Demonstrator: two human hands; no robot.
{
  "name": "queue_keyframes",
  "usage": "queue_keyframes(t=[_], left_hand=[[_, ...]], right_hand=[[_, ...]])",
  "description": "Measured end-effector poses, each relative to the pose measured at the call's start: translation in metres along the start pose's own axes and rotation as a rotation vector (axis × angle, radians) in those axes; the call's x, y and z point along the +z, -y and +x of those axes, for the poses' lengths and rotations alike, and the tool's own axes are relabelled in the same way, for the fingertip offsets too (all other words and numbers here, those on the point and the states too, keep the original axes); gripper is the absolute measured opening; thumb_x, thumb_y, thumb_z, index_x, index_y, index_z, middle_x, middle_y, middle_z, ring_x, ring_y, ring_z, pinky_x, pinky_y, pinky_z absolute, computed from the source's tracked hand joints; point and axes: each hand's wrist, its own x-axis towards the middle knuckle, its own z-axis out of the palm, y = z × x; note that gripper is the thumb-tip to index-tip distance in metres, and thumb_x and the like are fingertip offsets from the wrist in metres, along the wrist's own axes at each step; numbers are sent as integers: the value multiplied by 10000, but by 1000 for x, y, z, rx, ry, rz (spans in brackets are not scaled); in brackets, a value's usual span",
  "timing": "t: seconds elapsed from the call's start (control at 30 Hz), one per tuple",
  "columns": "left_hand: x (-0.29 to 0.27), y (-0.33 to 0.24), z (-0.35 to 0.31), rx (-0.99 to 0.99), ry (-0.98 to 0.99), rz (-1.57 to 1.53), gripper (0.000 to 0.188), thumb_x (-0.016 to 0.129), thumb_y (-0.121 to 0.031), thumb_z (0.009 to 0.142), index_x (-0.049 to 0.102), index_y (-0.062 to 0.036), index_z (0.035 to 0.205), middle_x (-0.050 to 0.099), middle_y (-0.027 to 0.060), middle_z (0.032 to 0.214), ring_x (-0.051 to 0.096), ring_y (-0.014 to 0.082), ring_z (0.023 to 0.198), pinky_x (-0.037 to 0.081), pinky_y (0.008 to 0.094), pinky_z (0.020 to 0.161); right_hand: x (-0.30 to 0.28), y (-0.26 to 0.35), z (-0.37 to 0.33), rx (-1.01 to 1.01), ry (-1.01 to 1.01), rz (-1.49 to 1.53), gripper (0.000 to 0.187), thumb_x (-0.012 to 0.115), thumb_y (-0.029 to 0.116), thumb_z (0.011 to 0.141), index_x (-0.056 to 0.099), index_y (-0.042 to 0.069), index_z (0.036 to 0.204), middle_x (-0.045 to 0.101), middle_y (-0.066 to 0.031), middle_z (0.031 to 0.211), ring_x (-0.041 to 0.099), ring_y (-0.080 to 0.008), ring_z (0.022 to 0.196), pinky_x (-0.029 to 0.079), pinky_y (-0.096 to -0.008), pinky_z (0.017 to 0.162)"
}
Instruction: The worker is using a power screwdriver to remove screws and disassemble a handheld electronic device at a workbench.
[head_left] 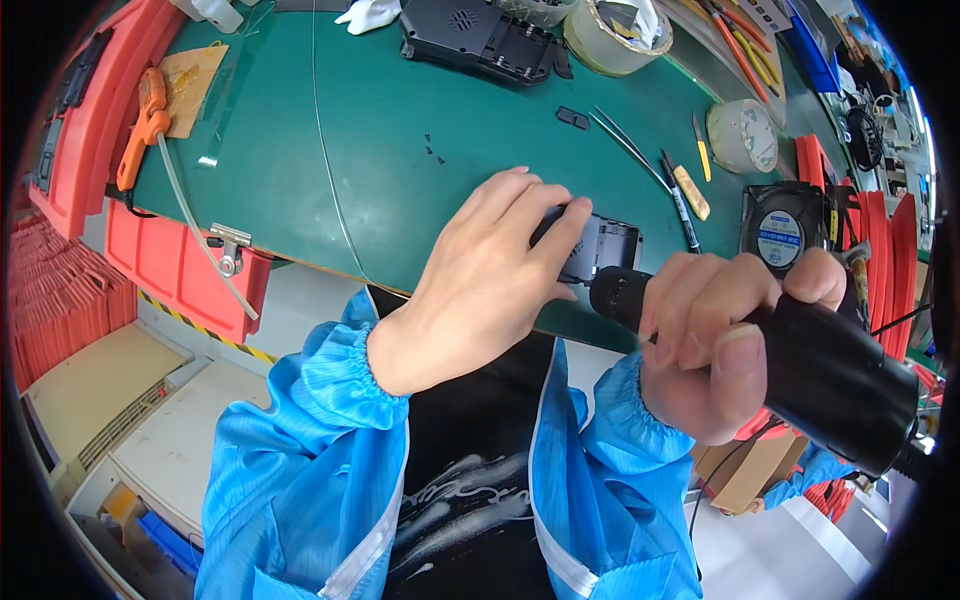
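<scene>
My left hand [480,275] is curled over a small black plastic housing [612,245] near the front edge of the green bench, gripping it by its left side and hiding much of it. A battery-bay-like recess shows on the housing's right part. Wrapped in my right hand [705,340] is a black electric screwdriver [840,375], lying nearly level with its nose pointing left. Its bit meets the housing's near edge, close to my left fingertips; whether it sits in a screw I cannot tell.
A larger black device [480,40] with an open battery bay lies at the back. Tweezers [632,150], a marker [682,205] and a wooden-handled tool [691,192] lie to the right, near a fan [780,238]. An orange glue gun [145,130] rests at left.
</scene>
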Motion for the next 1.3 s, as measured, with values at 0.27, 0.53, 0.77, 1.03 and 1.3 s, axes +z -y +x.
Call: queue_keyframes(t=[0.27,0.53,0.77,1.03,1.3], left_hand=[[5,-3,1,-2,-31,-22,767,872,-33,565,622,4,1289,587,165,1259,576,394,1154,504,483,928],[3,-4,3,5,-34,-31,747,866,-21,569,624,6,1276,584,167,1249,581,389,1147,508,480,931],[3,-2,1,3,-33,-22,738,884,-54,575,636,-10,1268,590,157,1263,580,392,1176,509,486,972],[-8,-7,-3,58,-145,-145,480,886,-69,595,714,-22,1042,657,141,1242,607,395,1233,506,516,1052],[-33,13,-5,43,-253,75,230,832,-19,658,700,-13,846,693,121,1125,634,391,1164,533,505,995]], right_hand=[[3,1,0,-1,102,-17,402,700,119,948,341,114,1127,522,-35,641,520,-157,472,451,-304,505],[16,3,-6,11,-47,-103,352,666,95,959,343,112,1099,520,-39,641,506,-146,470,437,-296,502],[15,-2,-3,-50,-79,-94,315,627,88,967,347,101,1111,497,-42,644,457,-138,450,417,-301,491],[9,20,-1,-39,-38,-15,432,554,147,1000,405,9,1382,480,-16,665,460,-115,496,413,-302,492],[3,10,17,-124,18,120,527,534,178,998,402,-6,1473,470,-8,682,442,-106,508,410,-304,497]])
